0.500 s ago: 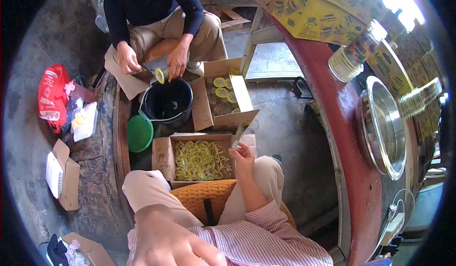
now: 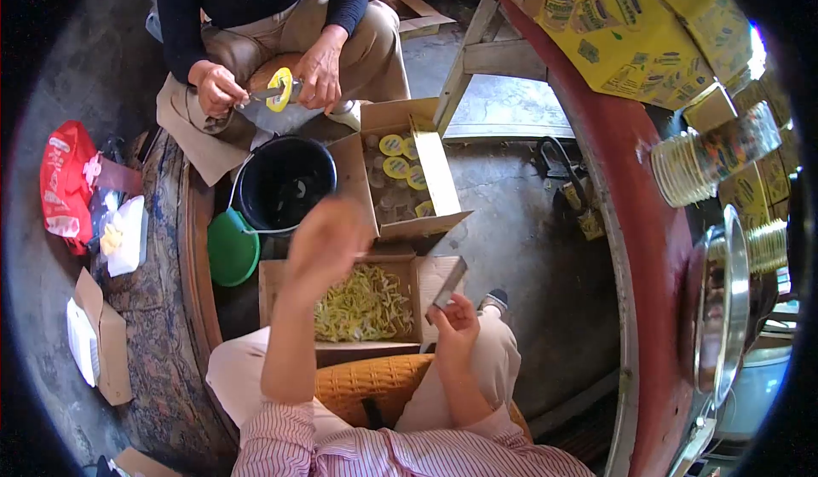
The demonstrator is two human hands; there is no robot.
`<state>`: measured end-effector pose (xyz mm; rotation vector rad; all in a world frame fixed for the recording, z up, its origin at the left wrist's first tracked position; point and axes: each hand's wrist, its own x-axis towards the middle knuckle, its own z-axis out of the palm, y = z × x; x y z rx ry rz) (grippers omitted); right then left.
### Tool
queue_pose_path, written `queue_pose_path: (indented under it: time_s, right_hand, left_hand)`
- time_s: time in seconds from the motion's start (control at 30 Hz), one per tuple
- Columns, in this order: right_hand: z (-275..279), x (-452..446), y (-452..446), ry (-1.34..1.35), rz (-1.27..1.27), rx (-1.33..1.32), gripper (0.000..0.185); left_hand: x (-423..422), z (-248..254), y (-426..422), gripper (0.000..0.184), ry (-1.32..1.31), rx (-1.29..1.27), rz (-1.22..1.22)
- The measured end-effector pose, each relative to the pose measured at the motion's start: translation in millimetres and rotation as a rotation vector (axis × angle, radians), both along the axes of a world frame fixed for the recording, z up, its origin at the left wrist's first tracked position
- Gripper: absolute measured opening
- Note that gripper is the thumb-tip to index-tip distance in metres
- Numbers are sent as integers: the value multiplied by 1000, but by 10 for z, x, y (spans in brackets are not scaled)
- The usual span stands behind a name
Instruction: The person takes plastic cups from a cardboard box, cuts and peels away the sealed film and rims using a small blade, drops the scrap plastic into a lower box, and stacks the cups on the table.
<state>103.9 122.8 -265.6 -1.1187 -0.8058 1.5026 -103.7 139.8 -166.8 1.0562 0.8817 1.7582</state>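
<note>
My left hand [image 2: 331, 240], smeared by motion, reaches out over the far left part of a cardboard box [image 2: 278, 294]. Whether its fingers hold anything is unclear. Inside that box lies a heap of thin yellow-green strips [image 2: 366, 307]. At the box's right side, my right hand [image 2: 458, 328] is closed around the lower end of a flat grey knife blade [image 2: 450, 283], which points up and away from me. Just beyond my left hand stands a black bucket [image 2: 271, 189] with small pale bits at its bottom.
Opposite me a person's hands [image 2: 317, 77] hold a yellow-rimmed plastic cup [image 2: 279, 90] and a blade. Another carton [image 2: 443, 175] contains yellow-lidded cups. A green lid [image 2: 232, 251] lies left of the bucket. On the right, a red-edged bench [image 2: 635, 221] carries stacked cups [image 2: 682, 170] and a metal basin [image 2: 731, 307].
My left hand has swung forward from close to my body to above the box. The right hand still grips the blade, now tilted to the right. The view has shifted.
</note>
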Motion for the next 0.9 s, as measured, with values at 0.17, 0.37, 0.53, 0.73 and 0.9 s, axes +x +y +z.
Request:
queue_pose_path:
  time_s: [0.17,0.37,0.53,0.73,0.9]
  right_hand:
    - [36,35,19,-192,-31,-3,31]
    - [-38,50,19,-149,-69,14,34]
    - [10,-14,8,-233,-22,68,37]
    - [-14,-33,-9,-198,-14,63,39]
    - [7,-71,0,-179,17,106,38]
  left_hand:
    - [-417,-1925,1197,18,456,-595,344]
    - [-175,-3154,1831,31,879,-694,296]
    - [354,-3359,1468,62,1052,-659,346]
    - [515,-3846,1282,79,1026,-712,378]
    - [443,-3750,1536,77,1214,-844,302]
